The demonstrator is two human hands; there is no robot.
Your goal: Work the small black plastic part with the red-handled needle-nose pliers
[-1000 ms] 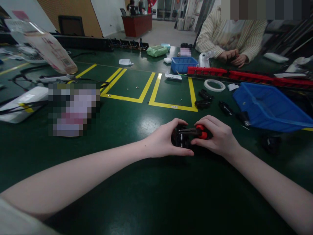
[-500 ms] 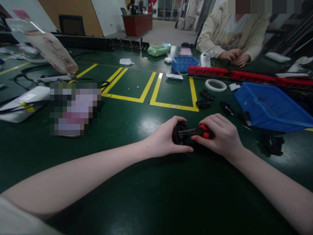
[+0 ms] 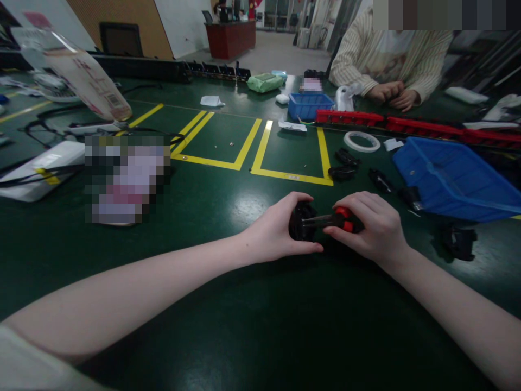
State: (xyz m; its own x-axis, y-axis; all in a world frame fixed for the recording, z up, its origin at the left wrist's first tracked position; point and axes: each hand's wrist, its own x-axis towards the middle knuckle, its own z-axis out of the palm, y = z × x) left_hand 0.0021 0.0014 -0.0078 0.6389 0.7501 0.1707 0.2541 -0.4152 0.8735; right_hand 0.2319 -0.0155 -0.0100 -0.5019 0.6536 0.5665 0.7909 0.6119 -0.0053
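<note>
In the middle of the head view my left hand (image 3: 280, 228) is closed around a small black plastic part (image 3: 302, 221), thumb and fingers gripping its sides. My right hand (image 3: 370, 225) holds a screwdriver (image 3: 345, 219) by its red and black handle. The metal shaft points left, and its tip reaches into or against the black part; the exact contact is too dark to make out. Both hands are just above the green table (image 3: 228, 304). Palm and fingers hide part of the handle's end.
Black plastic pieces (image 3: 342, 165) lie beyond my right hand, beside a tilted blue bin (image 3: 451, 179); another black piece (image 3: 459, 241) is at right. A tape roll (image 3: 361, 142), a bottle (image 3: 87, 76) and a white box (image 3: 44, 171) stand around. Across the table a person (image 3: 393, 60) sits.
The view has shifted slightly, so everything sits a little further right. Both hands keep their grips, with the screwdriver still at the black part.
</note>
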